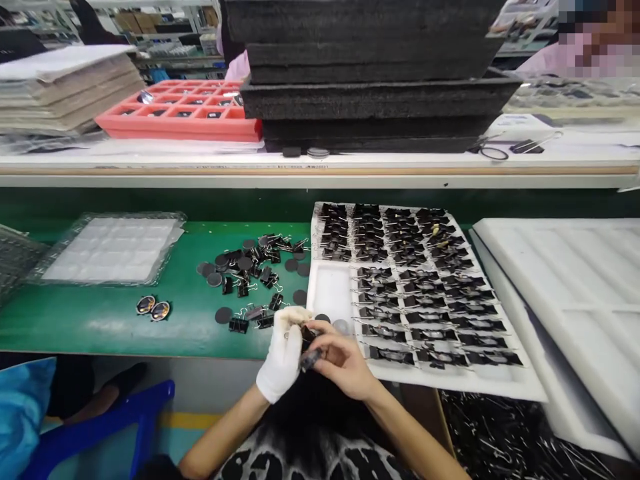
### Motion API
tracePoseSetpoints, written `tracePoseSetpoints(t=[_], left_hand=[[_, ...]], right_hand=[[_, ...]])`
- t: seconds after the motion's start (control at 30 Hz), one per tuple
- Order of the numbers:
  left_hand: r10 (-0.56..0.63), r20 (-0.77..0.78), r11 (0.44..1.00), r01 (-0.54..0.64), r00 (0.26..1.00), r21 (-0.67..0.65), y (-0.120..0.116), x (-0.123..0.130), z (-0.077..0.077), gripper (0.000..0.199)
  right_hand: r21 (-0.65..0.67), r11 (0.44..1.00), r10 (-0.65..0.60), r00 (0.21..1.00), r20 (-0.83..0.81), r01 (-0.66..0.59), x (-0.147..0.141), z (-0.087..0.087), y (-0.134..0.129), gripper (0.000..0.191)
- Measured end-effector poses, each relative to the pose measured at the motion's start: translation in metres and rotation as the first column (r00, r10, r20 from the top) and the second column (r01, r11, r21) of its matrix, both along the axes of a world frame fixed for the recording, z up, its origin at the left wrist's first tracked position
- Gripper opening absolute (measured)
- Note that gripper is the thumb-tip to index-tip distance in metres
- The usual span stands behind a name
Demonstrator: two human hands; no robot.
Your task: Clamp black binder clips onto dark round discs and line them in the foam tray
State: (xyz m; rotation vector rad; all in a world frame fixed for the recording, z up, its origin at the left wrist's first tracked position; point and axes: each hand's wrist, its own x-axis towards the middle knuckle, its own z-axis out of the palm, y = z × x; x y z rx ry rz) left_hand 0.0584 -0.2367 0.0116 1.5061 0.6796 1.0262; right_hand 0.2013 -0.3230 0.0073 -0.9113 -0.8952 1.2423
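My left hand [283, 357], in a white glove, and my bare right hand [345, 360] meet at the table's front edge. Between their closed fingers is a small black piece that looks like a binder clip [307, 337], with a dark, shiny rounded piece [311, 361] just below it. My fingers partly hide both. Beyond the glove, black binder clips [239, 325] and black round discs [223, 315] lie scattered on the green tabletop [190, 327]. To the right, a white foam tray [520, 383] carries rows of clips clamped on dark pieces.
Two joined round amber pieces [153, 307] lie at left, near a clear plastic tray [107, 250]. White foam trays [560, 267] lean at right, above a box of loose clips [500, 433]. A shelf [200, 177] crosses behind, bearing black trays [375, 100] and a red tray [180, 127].
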Motion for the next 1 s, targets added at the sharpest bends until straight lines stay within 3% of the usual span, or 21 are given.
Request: tracePoseSetpoints(t=[0.13, 0.3, 0.37, 0.47, 0.53, 0.67, 0.8, 0.9, 1.0], left_hand=[[-0.009, -0.039, 0.994, 0.013, 0.999, 0.112, 0.003, 0.018, 0.013, 0.033], [-0.119, -0.09, 0.98, 0.131, 0.989, 0.152, 0.028, 0.018, 0.042, 0.056], [-0.146, -0.218, 0.949, 0.199, 0.965, 0.246, 0.042, 0.011, 0.058, 0.061], [-0.024, -0.551, 0.87, 0.289, 0.834, 0.399, 0.056, 0.002, 0.08, 0.048], [0.104, -0.645, 0.853, 0.266, 0.757, 0.45, 0.056, 0.004, 0.089, 0.033], [0.29, -0.588, 0.806, 0.139, 0.755, 0.575, 0.05, 0.014, 0.087, 0.03], [0.26, -0.515, 0.768, 0.148, 0.817, 0.623, 0.053, 0.02, 0.076, 0.038], [0.218, -0.419, 0.825, 0.063, 0.882, 0.562, 0.06, 0.023, 0.071, 0.045], [0.247, -0.298, 0.915, -0.122, 0.922, 0.384, 0.069, 0.027, 0.068, 0.054]], right_hand=[[-0.062, 0.984, -0.165, 0.986, 0.019, 0.166, 0.0, 0.012, 0.004, 0.022], [-0.069, 0.978, -0.2, 0.979, -0.04, 0.197, 0.008, 0.027, 0.008, 0.021], [-0.044, 0.979, -0.197, 0.98, 0.014, 0.197, 0.011, 0.033, 0.006, 0.019], [0.019, 0.977, -0.21, 0.951, 0.225, 0.211, 0.013, 0.042, 0.002, 0.015], [0.068, 0.971, -0.238, 0.895, 0.378, 0.23, 0.011, 0.045, 0.001, 0.017], [0.112, 0.951, -0.307, 0.839, 0.45, 0.288, 0.003, 0.044, 0.006, 0.021], [0.093, 0.95, -0.311, 0.874, 0.374, 0.298, -0.005, 0.04, 0.01, 0.02], [0.058, 0.954, -0.299, 0.908, 0.294, 0.295, -0.01, 0.042, 0.01, 0.017], [0.015, 0.933, -0.351, 0.903, 0.249, 0.359, -0.012, 0.045, 0.01, 0.015]])
